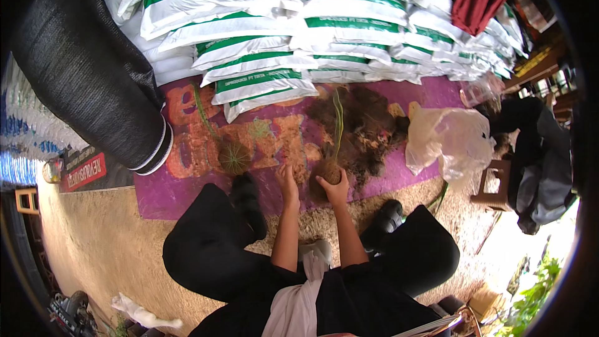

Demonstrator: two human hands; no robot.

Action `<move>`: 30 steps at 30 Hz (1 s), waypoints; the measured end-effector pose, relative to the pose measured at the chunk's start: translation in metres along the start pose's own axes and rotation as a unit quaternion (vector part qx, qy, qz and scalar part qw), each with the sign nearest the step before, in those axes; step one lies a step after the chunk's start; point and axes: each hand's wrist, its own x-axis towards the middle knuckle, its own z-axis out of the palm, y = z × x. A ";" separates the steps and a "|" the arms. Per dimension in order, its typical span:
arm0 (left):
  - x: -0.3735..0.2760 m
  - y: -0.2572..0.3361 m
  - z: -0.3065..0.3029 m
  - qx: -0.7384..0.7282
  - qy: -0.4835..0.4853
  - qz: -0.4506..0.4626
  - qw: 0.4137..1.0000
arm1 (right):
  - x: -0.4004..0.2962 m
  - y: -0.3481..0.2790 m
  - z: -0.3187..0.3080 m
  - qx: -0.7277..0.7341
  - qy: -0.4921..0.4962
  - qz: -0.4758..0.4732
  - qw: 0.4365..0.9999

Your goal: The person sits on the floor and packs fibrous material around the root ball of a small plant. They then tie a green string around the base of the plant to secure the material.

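Observation:
A round brown fibre-covered ball sits on the purple sheet in front of me, with long narrow green leaves rising from its top. My right hand grips its right side, thumb across the near face. To the ball's left, my left hand is raised with fingers slightly curled; I see nothing in it. Further left rests a second ball, wrapped in pale green string in a star pattern, with a long green leaf beyond it. A heap of dark brown fibre lies behind the held ball.
Stacked white-and-green sacks wall off the far side. The purple sheet has orange lettering and scattered crumbs. A clear plastic bag and a brown stool with dark cloth stand right. A large black roll-like object looms left.

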 end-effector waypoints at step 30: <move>0.154 0.039 0.008 0.305 -0.012 0.242 0.921 | 0.039 -0.039 0.012 0.003 0.126 -0.125 0.984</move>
